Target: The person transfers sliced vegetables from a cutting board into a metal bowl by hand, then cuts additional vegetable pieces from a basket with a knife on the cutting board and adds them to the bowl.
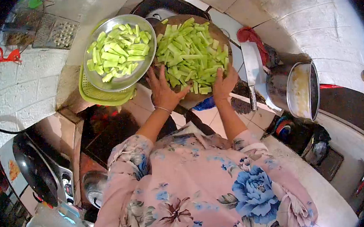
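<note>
Pale green cut vegetable pieces (192, 52) lie heaped on a round wooden chopping board (222, 28). My left hand (163, 92) is at the near left rim of the board, fingers spread and thumb pointing toward the pile. On the near right side, my right hand (225, 83) touches the edge of the heap, its fingers extended along the rim. Both hands are open and cup the pile from two sides. Left of the board, a round metal plate (144, 75) carries more of the same pieces, resting over a yellow-green plastic basket (87, 89).
A cleaver (251, 62) lies right of the board, beside a dark red cloth (253, 42). Further right, a metal pot (292, 88) lies tipped on its side. A metal grater (56, 33) is at the upper left, and a black pan lid (33, 169) is at the lower left.
</note>
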`<control>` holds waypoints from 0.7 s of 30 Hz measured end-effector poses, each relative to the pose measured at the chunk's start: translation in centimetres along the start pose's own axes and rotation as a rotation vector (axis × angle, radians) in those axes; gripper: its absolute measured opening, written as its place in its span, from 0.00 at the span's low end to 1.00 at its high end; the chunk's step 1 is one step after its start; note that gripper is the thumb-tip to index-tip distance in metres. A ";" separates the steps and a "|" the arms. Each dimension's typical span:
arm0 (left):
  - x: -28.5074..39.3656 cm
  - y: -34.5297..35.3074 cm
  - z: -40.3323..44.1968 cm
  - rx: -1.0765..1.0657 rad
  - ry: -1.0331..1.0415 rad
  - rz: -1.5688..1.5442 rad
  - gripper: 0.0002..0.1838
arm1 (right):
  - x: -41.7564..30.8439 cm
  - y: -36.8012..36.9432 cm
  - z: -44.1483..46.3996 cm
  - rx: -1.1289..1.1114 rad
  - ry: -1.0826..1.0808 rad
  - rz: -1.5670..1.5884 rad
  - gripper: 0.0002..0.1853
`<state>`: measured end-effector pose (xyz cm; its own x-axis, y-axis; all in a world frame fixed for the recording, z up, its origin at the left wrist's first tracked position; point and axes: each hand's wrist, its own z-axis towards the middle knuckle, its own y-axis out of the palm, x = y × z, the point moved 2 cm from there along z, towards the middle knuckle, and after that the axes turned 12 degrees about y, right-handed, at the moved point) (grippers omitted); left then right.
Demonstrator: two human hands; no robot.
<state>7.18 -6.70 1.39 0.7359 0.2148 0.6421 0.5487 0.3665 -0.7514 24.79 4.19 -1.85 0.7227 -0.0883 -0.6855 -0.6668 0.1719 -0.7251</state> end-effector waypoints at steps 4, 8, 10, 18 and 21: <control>0.3 2.0 3.5 0.126 -0.023 0.005 0.54 | -1.4 1.5 -1.0 0.042 -0.005 -0.194 0.28; -0.2 3.1 6.6 0.159 -0.148 -0.039 0.52 | -1.6 2.4 -1.3 0.029 -0.141 -0.354 0.30; -0.5 3.5 7.7 0.152 -0.235 -0.067 0.50 | -3.1 2.4 -1.3 -0.033 -0.108 -0.317 0.31; -0.1 4.7 8.8 0.272 -0.093 -0.117 0.24 | -6.4 4.4 0.4 -0.230 -0.069 -0.036 0.37; -0.2 4.7 8.7 0.265 -0.024 -0.156 0.17 | -6.6 4.9 0.6 -0.200 -0.182 0.015 0.35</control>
<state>6.11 2.83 -0.94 0.6392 0.1578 0.7526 0.5294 0.6197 -0.5795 16.85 6.17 -0.87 0.7215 0.0939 -0.6860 -0.6870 -0.0269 -0.7262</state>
